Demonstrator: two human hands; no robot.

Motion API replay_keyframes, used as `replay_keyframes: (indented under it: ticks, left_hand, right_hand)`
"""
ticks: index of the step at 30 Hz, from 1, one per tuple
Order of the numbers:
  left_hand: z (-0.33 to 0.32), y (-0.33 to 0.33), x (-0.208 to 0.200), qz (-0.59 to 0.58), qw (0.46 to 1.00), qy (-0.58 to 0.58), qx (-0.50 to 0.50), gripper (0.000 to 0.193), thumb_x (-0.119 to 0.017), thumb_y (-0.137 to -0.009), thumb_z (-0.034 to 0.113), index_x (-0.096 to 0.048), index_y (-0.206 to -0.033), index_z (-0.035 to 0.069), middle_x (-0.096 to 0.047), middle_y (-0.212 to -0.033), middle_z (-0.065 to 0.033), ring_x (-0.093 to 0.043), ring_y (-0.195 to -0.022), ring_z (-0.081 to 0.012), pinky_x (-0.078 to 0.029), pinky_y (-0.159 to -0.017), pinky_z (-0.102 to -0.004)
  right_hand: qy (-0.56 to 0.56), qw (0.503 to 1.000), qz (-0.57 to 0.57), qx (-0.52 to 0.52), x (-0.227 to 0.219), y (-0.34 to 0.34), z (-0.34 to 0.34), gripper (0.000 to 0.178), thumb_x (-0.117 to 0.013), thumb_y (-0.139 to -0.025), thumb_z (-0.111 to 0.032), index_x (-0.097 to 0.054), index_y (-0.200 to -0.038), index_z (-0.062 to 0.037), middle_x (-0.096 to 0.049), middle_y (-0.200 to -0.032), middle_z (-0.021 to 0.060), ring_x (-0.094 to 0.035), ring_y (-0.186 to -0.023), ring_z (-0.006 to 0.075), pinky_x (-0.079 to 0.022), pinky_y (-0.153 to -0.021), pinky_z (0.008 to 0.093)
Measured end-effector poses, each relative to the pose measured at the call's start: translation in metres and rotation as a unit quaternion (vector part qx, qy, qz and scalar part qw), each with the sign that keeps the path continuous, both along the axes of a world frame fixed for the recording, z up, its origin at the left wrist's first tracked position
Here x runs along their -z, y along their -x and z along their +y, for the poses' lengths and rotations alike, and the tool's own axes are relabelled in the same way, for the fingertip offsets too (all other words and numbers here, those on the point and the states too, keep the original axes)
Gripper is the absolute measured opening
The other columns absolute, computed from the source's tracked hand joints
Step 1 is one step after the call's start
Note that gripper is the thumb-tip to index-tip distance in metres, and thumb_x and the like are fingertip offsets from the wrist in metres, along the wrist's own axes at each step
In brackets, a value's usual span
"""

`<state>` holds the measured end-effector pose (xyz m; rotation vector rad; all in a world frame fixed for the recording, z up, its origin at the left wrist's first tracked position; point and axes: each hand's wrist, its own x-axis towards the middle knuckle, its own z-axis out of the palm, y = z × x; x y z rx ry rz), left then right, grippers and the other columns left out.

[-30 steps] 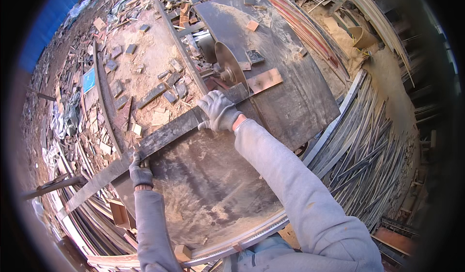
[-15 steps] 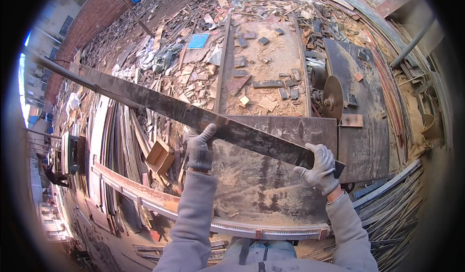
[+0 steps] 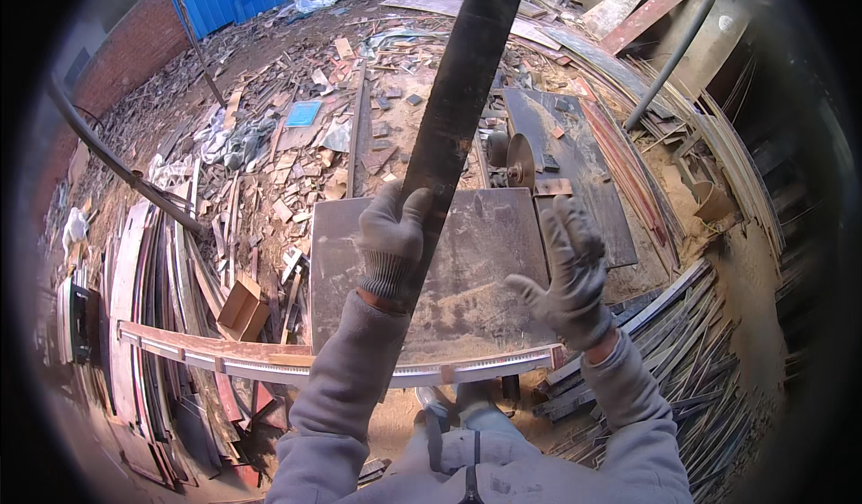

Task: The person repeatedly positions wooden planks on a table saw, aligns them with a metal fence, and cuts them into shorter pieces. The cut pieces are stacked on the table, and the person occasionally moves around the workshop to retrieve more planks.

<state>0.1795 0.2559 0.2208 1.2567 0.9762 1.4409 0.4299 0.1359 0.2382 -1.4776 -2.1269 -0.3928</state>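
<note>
A long dark wooden plank (image 3: 462, 82) stands tilted up from the table, its far end cut off by the top of the picture. My left hand (image 3: 392, 233), in a grey work glove, grips it by the near part, with the thumb across its face. The plank's lower end passes behind my left forearm. To the right, my gloved right hand (image 3: 567, 279) is off the plank, fingers stretched and thumb spread, above the right edge of the dark saw table (image 3: 489, 275). Beyond that hand the round saw blade (image 3: 520, 160) rises beside the table.
A white-and-red fence rail (image 3: 350, 374) runs along the near edge. Wood strips (image 3: 664, 369) lie heaped at right, and planks (image 3: 148, 306) at left near a cardboard box (image 3: 242, 309). Wood scraps (image 3: 287, 176) cover the ground beyond. A curved pipe (image 3: 117, 163) crosses the left side.
The plank has swung from lying across the table, pointing left, to pointing up and away. My right hand has let go of its near end and opened. The view has shifted too.
</note>
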Motion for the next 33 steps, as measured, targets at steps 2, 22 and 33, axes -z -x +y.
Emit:
replay_keyframes:
  ticks: [2,22,33]
  left_hand:
    - [-0.019,-0.002,0.014,0.113,0.993,0.033,-0.008,0.027,-0.078,-0.099,0.028,-0.075,-0.114,0.005,-0.080,-0.089,-0.0134,-0.077,-0.078,-0.0209,-0.058,-0.073,-0.0348]
    - [-0.165,-0.168,0.213,0.590,0.765,0.051,0.252,0.053,-0.066,-0.102,0.042,-0.058,-0.149,0.019,-0.064,-0.143,-0.0070,-0.054,-0.141,-0.0269,-0.036,-0.122,-0.0473]
    - [-0.206,-0.104,0.307,0.642,0.757,-0.047,0.109,0.072,-0.059,-0.102,0.052,-0.045,-0.162,0.014,-0.046,-0.167,-0.0102,-0.038,-0.158,-0.0308,-0.023,-0.132,-0.0522]
  right_hand:
    - [-0.096,0.986,-0.118,0.075,-0.054,-0.068,0.026,0.116,-0.094,-0.073,-0.031,-0.032,-0.169,-0.0139,-0.033,-0.172,0.0193,-0.033,-0.158,0.0393,-0.026,-0.132,0.0507]
    - [0.474,0.804,-0.329,0.144,0.167,-0.458,-0.072,0.041,-0.075,-0.073,-0.010,-0.060,-0.111,-0.0066,-0.066,-0.111,0.0192,-0.065,-0.111,0.0402,-0.051,-0.098,0.0483]
    - [0.537,0.786,-0.291,0.094,0.263,-0.432,-0.077,0.040,-0.076,-0.074,-0.008,-0.064,-0.113,-0.0046,-0.068,-0.116,0.0222,-0.067,-0.114,0.0395,-0.055,-0.096,0.0490]
